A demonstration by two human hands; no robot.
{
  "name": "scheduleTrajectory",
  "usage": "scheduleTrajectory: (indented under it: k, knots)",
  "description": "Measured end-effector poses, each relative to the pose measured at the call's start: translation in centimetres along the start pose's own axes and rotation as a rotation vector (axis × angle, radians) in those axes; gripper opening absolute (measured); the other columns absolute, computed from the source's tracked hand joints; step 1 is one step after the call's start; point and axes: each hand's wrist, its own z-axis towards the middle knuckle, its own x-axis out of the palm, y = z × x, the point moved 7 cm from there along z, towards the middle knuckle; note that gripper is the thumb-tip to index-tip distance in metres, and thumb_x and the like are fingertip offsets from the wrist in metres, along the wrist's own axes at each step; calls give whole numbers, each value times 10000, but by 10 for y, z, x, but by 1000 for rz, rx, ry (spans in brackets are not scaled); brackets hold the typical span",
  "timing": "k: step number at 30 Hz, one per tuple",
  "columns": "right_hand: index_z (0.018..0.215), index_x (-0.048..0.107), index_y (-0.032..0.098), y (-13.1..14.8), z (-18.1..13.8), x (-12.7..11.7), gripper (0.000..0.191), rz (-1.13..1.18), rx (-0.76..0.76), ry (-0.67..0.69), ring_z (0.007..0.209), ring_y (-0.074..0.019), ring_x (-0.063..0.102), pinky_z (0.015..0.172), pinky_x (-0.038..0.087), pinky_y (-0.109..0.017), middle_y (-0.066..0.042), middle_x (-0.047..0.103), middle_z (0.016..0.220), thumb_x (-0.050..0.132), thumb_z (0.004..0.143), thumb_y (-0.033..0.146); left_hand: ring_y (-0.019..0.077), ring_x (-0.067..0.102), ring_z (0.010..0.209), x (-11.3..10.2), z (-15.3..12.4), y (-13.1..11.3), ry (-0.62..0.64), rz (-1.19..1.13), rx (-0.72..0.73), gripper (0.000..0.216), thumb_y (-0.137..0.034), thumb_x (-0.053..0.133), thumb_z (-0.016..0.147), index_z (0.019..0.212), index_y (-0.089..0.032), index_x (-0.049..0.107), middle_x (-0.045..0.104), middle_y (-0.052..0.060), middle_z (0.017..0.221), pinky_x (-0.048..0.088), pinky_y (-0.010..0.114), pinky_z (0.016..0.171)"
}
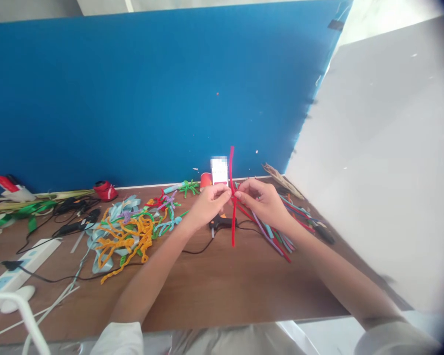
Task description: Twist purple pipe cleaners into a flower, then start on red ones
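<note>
A long red pipe cleaner (232, 167) stands nearly upright above the brown table (214, 286). My left hand (210, 201) and my right hand (261, 199) meet at its middle, each pinching it with fingers closed. Its lower end hangs down in front of a black glue gun (219, 223) that lies on the table just beyond my hands. Under my right wrist lies a loose bundle of coloured pipe cleaners (277, 234).
A tangle of orange, light blue and green pipe cleaners (128, 231) lies at left, with black cables and a white power strip (17, 271) further left. A phone (219, 171) and a red cup (205, 180) stand against the blue partition (151, 93). A white wall panel (385, 148) rises at right.
</note>
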Motion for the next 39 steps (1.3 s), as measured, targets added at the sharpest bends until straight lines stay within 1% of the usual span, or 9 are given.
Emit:
scheduleTrajectory:
  k: [3, 6, 9, 13, 17, 21, 26, 32, 39]
  knots:
    - [888, 653, 187, 3, 1, 2, 129, -14, -24, 43, 651, -126, 556, 601, 409, -264, -9, 676, 759, 605, 952, 289, 116, 483, 637, -1, -1, -4, 27, 101, 41, 225, -334, 526, 924, 805, -155, 593, 577, 2, 725, 351, 236, 587]
    - [909, 661, 188, 6, 1, 5, 123, -26, -40, 93, 678, -133, 563, 598, 396, -264, -15, 700, 793, 582, 958, 267, 116, 441, 637, -1, -2, -5, 45, 163, 44, 213, -303, 515, 909, 748, -166, 536, 512, -14, 689, 319, 243, 588]
    - [884, 657, 186, 6, 0, 7, 131, -31, -28, 120, 689, -133, 555, 587, 382, -257, -14, 691, 796, 590, 953, 276, 102, 366, 607, -2, -2, -4, 57, 203, 40, 219, -309, 520, 901, 730, -174, 492, 425, -34, 666, 263, 247, 567]
    - [858, 643, 186, 2, 0, 7, 145, -19, -6, 121, 676, -130, 533, 585, 380, -261, -8, 655, 765, 612, 940, 301, 97, 346, 610, -2, -2, -4, 76, 215, 35, 230, -319, 519, 897, 725, -179, 460, 390, -41, 669, 246, 249, 565]
    - [853, 630, 190, 1, 1, 7, 128, 4, -24, 112, 670, -126, 532, 611, 405, -267, 0, 643, 763, 625, 934, 289, 96, 361, 594, -1, -2, -3, 86, 203, 26, 241, -346, 514, 906, 734, -182, 469, 397, -45, 658, 256, 246, 555]
    - [858, 631, 188, 2, 0, 4, 140, -2, -38, 80, 643, -119, 518, 601, 409, -269, -1, 635, 759, 622, 945, 297, 100, 435, 587, 0, -2, -3, 99, 139, 27, 256, -392, 508, 930, 783, -183, 504, 452, -41, 667, 323, 235, 558]
    - [904, 625, 193, 4, -1, 5, 91, 46, -48, 57, 712, -139, 589, 646, 457, -284, -25, 666, 837, 604, 951, 268, 107, 507, 609, 1, -3, -4, 110, 149, 38, 254, -407, 487, 957, 863, -179, 548, 532, -19, 746, 385, 248, 586]
    - [973, 614, 201, 4, -2, 8, 62, 63, -49, 47, 748, -151, 641, 652, 475, -285, -29, 696, 869, 612, 939, 252, 137, 533, 643, -2, -6, -7, 63, 346, 81, 238, -354, 448, 974, 825, -192, 539, 582, -4, 743, 323, 267, 575]
    - [962, 610, 205, 3, -2, 10, 51, -21, -47, 51, 701, -135, 612, 581, 417, -255, -11, 697, 816, 615, 927, 242, 127, 423, 546, 0, -8, -11, 69, 472, 134, 253, -261, 430, 946, 700, -204, 416, 496, -18, 609, 220, 293, 534]
